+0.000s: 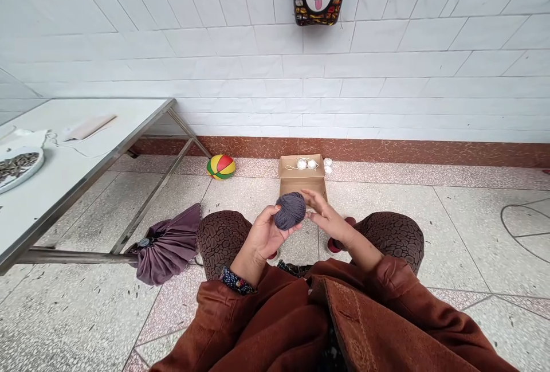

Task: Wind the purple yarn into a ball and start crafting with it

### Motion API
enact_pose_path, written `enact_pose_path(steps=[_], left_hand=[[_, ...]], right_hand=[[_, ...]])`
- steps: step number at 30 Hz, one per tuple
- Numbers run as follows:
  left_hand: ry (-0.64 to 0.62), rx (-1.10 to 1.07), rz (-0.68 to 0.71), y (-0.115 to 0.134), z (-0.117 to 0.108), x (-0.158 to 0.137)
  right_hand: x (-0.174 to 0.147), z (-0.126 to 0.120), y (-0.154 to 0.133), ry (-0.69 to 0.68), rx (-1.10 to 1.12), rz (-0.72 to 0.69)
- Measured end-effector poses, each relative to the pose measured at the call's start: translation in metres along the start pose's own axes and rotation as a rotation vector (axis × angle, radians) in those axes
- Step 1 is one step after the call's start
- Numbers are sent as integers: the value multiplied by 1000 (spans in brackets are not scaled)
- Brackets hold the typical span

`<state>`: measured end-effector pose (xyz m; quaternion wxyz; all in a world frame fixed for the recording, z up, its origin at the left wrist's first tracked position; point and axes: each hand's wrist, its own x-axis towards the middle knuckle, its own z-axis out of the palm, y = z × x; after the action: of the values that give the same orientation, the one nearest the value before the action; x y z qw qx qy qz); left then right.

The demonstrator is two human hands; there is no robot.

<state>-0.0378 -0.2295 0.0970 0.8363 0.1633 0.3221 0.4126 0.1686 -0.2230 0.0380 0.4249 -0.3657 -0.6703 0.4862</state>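
Where the rounded ball of dark grey yarn (290, 210) sits: in the left hand, above the floor, between the knees (223, 237).
Left hand (267, 234): cupped, palm up, thumb against the yarn's left side and fingers curled beneath, with what looks like a light hold.
Right hand (327, 217): empty, fingers spread and loosely bent at the yarn's right side; whether a fingertip touches the strands, I cannot tell.
Yarn's feel: probably light, soft and squeezable, neither slippery nor fragile, though outer strands could work loose.
Yarn's middle: the likely best grip, across the wraps, with gentle pressure from thumb and fingers.
Floor (382, 194): pale, speckled, seemingly hard stone, bearing a brown cardboard box (303, 187) with small white balls (306, 164) at its back, perhaps yarn too.
Room: white tiled wall (399, 62) with a black latticed basket (303, 18); at left, a white-topped metal-framed table (55, 171), a folded purple umbrella (172, 246) and a red, yellow and green ball (220, 167).
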Motion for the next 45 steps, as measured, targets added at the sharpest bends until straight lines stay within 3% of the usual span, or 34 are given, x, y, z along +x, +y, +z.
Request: enact_pose_path(steps=[3,7,11,15,18,22,27,30,33,37,40,43,45], left_hand=[[50,-14,34,1,1,0],[91,12,118,8,-6,-2],[98,264,173,8,-14,0],[115,660,304,-1,-17,3],[11,807,283,-6,-11,0],[-157,695,244,-5,3,-13],[-277,408,201,-2,8,-21],[-230,249,160,-2,2,-16],[-127,156,214,-1,-4,-8],[-29,143,368,3,-7,-2],[15,176,458,4,-9,-1],[43,241,528,2,-11,0],[61,344,564,-1,-11,1]], right_hand=[[1,16,0,-37,-35,50],[-21,27,4,-129,-338,112],[-35,20,-37,-328,-583,-101],[-15,-3,-95,-331,-673,-316],[16,-24,-106,-229,-734,-375],[46,-36,-72,-45,-712,-236],[27,-10,-18,-86,-367,-52],[5,8,0,-80,-261,37],[-13,13,12,-89,-230,112],[-33,-1,36,-75,-242,222],[-45,-16,50,9,-443,413],[-45,-18,42,49,-503,511],[-34,-11,22,76,-330,423]])
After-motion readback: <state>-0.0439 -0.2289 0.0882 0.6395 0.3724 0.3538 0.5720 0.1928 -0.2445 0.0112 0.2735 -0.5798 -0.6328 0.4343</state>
